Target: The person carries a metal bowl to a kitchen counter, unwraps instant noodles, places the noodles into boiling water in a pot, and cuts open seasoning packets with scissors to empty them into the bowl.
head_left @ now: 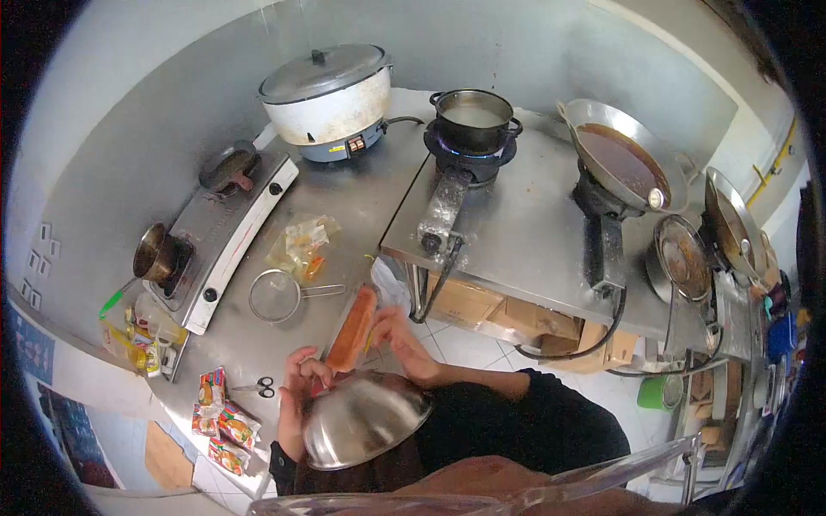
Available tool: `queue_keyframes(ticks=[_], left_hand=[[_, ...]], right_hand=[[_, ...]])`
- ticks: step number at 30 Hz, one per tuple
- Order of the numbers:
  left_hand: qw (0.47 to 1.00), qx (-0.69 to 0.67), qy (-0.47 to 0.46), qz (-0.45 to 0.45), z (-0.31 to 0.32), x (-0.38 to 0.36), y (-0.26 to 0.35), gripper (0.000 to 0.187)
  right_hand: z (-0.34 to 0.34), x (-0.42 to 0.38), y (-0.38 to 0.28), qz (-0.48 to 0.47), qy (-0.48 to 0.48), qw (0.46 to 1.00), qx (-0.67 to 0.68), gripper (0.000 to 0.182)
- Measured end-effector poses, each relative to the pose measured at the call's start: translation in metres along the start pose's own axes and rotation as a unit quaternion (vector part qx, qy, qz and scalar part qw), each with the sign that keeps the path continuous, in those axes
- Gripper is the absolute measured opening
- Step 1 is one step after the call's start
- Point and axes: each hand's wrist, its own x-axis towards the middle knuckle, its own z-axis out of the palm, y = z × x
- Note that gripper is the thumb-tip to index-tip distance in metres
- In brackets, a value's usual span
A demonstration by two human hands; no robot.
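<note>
A long orange block in a clear package (353, 331) lies at the counter's front edge. At its lower left end, my left hand (301, 383) has curled fingers closed on the package. My right hand (403, 344) is at the package's right edge, fingers bent and gripping there; the exact fingertip contact is blurred. A shiny metal bowl (366, 421) sits tilted just below both hands, close to my body. Beyond the package, a round strainer (275, 296) lies on the counter with its handle pointing right, next to a crumpled clear plastic wrapper (303, 243).
Scissors (256, 389) and several red packets (225, 421) lie left. A two-burner stove (232, 232) holds small pans. Behind stand a rice cooker (327, 103), a black pot (473, 120) over a blue flame and a wok (619, 155) of brown liquid.
</note>
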Motion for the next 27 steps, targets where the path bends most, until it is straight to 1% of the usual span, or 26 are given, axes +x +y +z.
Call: queue_keyframes(ticks=[1,3,4,6,8,9,12,13,15,16,17,18,19,20,23,26,27], left_hand=[[1.0,0.01,0.016,0.003,0.004,0.003,0.002,0.081],[0.998,0.031,0.047,0.01,0.012,0.009,0.006,0.078],[0.998,0.035,0.048,0.012,0.013,0.01,0.006,0.077],[0.998,0.043,0.049,0.014,0.013,0.01,0.007,0.076],[0.997,0.027,0.06,0.028,0.01,0.01,-0.002,0.076],[0.997,0.019,0.065,0.035,0.009,0.011,-0.008,0.076],[0.981,0.055,0.114,0.145,0.004,0.024,-0.022,0.074],[0.99,0.07,0.065,0.103,0.004,0.022,-0.017,0.074],[0.995,0.098,-0.018,0.015,0.013,0.02,0.012,0.076],[0.995,0.104,0.001,-0.005,0.015,0.018,0.015,0.078],[0.993,0.111,0.028,-0.025,0.016,0.012,0.02,0.081],[0.993,0.113,0.028,-0.028,0.016,0.008,0.025,0.081],[0.992,0.115,0.029,-0.03,0.015,0.005,0.029,0.081],[0.992,0.118,0.033,-0.03,0.015,0.0,0.032,0.082],[0.985,0.109,0.133,0.028,0.012,-0.015,0.015,0.079],[0.996,0.046,0.074,0.015,0.001,-0.028,0.03,0.076],[0.995,0.043,0.09,0.028,-0.003,-0.035,0.03,0.076]], right_hand=[[0.001,0.007,-0.018,0.005,0.017,1.0,0.013,0.067],[-0.008,0.019,-0.03,0.058,-0.066,0.994,0.066,0.069],[-0.015,0.024,-0.03,0.104,-0.164,0.975,0.106,0.071],[-0.02,0.028,-0.029,0.117,-0.252,0.95,0.141,0.073],[-0.02,0.032,-0.028,0.056,-0.236,0.961,0.135,0.076],[-0.022,0.034,-0.031,0.051,-0.238,0.963,0.117,0.076],[-0.027,0.035,-0.03,0.05,-0.229,0.971,0.047,0.075],[-0.031,0.031,-0.021,0.059,-0.218,0.974,0.013,0.073],[-0.027,0.029,-0.026,0.07,-0.151,0.985,-0.048,0.068],[-0.02,0.028,-0.038,0.073,-0.097,0.99,-0.076,0.066],[-0.015,0.029,-0.039,0.091,-0.088,0.991,-0.04,0.064],[-0.01,0.029,-0.041,0.109,-0.078,0.991,-0.003,0.061],[-0.008,0.028,-0.035,0.147,-0.105,0.979,0.093,0.059],[-0.007,0.028,-0.029,0.189,-0.134,0.955,0.185,0.057],[-0.009,0.037,0.005,0.14,-0.221,0.95,0.17,0.059],[0.021,0.054,-0.013,0.075,-0.219,0.964,0.133,0.064],[0.029,0.056,-0.007,0.085,-0.208,0.971,0.086,0.066]])
